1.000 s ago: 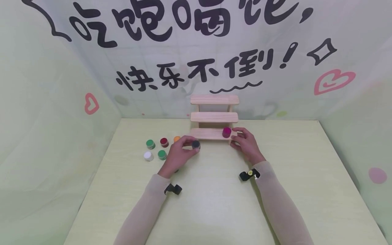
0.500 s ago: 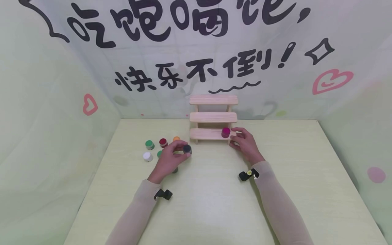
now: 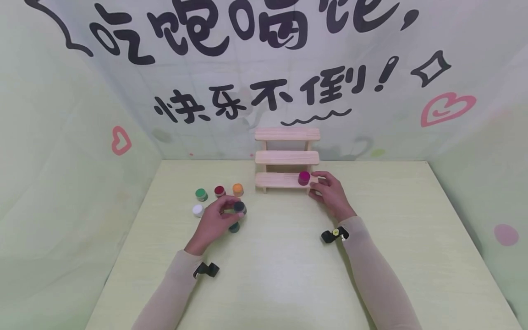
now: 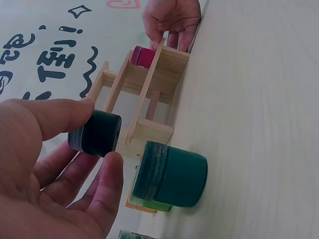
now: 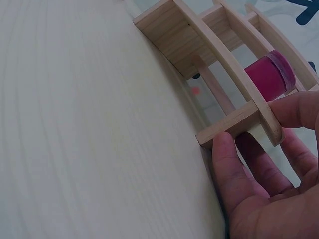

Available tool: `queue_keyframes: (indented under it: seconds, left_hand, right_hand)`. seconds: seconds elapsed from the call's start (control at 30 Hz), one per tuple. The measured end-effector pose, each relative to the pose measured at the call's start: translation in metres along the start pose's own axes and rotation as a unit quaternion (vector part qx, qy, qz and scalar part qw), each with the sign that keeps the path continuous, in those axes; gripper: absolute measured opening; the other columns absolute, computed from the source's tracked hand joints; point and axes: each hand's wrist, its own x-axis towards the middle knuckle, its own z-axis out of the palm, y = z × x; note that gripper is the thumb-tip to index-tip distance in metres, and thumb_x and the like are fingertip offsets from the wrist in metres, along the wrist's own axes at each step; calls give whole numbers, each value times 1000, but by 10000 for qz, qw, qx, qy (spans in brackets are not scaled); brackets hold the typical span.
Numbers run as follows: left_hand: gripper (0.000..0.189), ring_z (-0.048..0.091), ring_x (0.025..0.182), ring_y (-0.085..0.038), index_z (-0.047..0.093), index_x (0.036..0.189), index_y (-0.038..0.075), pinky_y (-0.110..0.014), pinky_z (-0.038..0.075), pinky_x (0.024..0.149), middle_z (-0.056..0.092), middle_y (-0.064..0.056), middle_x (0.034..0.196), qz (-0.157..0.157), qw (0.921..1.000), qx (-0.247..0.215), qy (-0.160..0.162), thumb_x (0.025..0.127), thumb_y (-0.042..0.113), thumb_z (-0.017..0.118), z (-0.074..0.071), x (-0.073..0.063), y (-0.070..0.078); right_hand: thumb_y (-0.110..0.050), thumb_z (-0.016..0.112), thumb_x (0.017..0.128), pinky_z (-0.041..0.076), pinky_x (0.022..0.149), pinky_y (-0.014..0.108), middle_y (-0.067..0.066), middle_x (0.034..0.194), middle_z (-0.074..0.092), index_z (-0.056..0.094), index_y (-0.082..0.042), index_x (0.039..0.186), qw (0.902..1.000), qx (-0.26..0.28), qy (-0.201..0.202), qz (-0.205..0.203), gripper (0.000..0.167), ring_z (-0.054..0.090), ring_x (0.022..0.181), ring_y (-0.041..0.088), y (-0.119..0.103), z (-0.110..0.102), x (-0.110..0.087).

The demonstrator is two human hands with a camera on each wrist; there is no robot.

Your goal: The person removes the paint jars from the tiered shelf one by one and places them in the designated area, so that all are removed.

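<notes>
In the head view my left hand (image 3: 212, 223) pinches a small dark paint jar (image 3: 239, 207) between thumb and fingers, left of the rack. The left wrist view shows this jar (image 4: 99, 133) tipped on its side relative to the camera, with a teal jar (image 4: 177, 175) beyond the fingertips. My right hand (image 3: 333, 196) grips the right end of the lowest step of a three-tier wooden rack (image 3: 276, 179). A magenta jar (image 3: 304, 178) stands on that step, close to the right fingers. In the right wrist view fingertips (image 5: 227, 149) press the rack's side support.
Left of the rack stand a green jar (image 3: 201, 195), a dark red jar (image 3: 220, 191), an orange jar (image 3: 238, 189) and a white jar (image 3: 198, 210). A printed cloth backdrop (image 3: 371, 133) rises behind the table (image 3: 284, 275). The rack's upper two tiers carry nothing.
My left hand has moved left and toward me, away from the rack, carrying the dark jar. The orange jar and teal jar show more fully. My right hand stays at the rack.
</notes>
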Motion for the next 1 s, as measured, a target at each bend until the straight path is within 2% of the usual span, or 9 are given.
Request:
queue_keyframes:
  seconds: [0.3,0.5,0.77,1.0]
  left_hand:
    - [43,66,126,-27,67,131,18,-32,62,100,71,-6,131,-117,9998,18,136,92,20,84,-12,-8,-13]
    - [43,68,122,-27,66,133,13,-25,61,97,73,-9,128,-100,9995,64,308,93,20,83,-22,-15,-22]
    - [45,68,122,-25,66,132,15,-21,60,96,73,-7,127,-158,9987,186,454,92,22,85,-31,-20,-33]
    - [46,68,125,-27,66,133,14,-18,59,95,72,-9,130,-175,9988,108,441,91,21,85,-37,-27,-38]
  right_hand:
    - [-8,66,102,65,92,31,6,115,63,58,-15,137,10000,-41,-7,-2,37,70,98,13,-1,0,0]
    - [-8,67,102,64,93,31,4,113,63,56,-12,142,10000,-84,-40,-33,41,70,97,13,-2,-2,1]
    - [-8,65,103,65,92,30,5,115,62,55,-11,143,9998,-180,6,-42,42,70,98,13,-3,0,-1]
    - [-8,65,103,65,92,31,6,115,62,55,-11,143,9999,-136,0,-48,41,69,99,14,-2,1,-1]
